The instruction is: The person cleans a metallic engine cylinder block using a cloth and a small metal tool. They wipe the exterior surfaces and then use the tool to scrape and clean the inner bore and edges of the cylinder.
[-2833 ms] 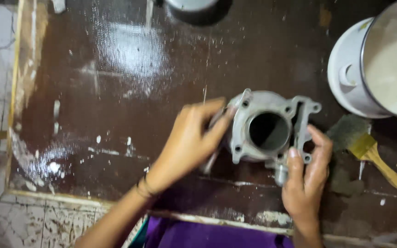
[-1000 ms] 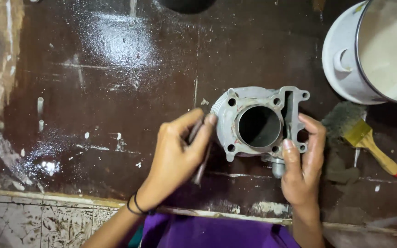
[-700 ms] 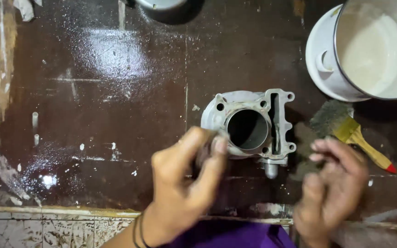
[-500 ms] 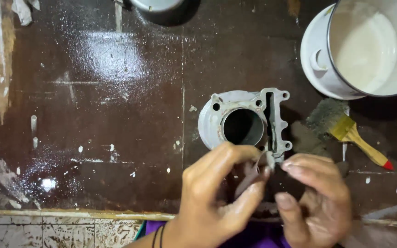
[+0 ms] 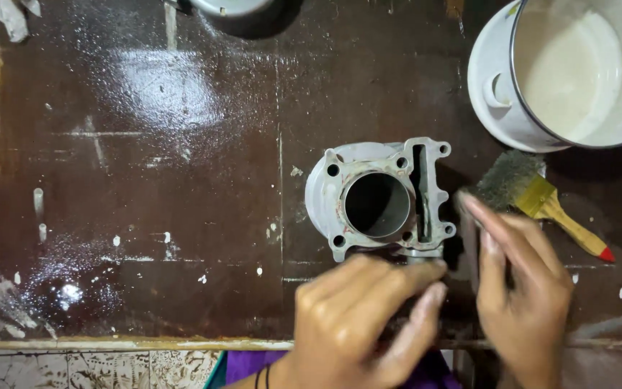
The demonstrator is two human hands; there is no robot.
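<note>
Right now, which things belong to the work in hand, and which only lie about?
In hand: grey metal engine cylinder block; left hand; right hand.
Lying about: yellow-handled paintbrush; white enamel pot; wet brown wooden board.

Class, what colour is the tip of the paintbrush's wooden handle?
Red: the paintbrush handle ends in a red tip, clearest in the head view.

The engine cylinder (image 5: 377, 199) stands on the counter (image 5: 145, 180), bore upward, right of centre. Behind it to the right sits a pot (image 5: 563, 68), with a paintbrush (image 5: 538, 202) lying before the pot and just right of the cylinder, and another vessel (image 5: 233, 7) at the far edge. The left hand (image 5: 361, 324) is just before the cylinder and the right hand (image 5: 523, 284) beside its right, near the brush.
</note>
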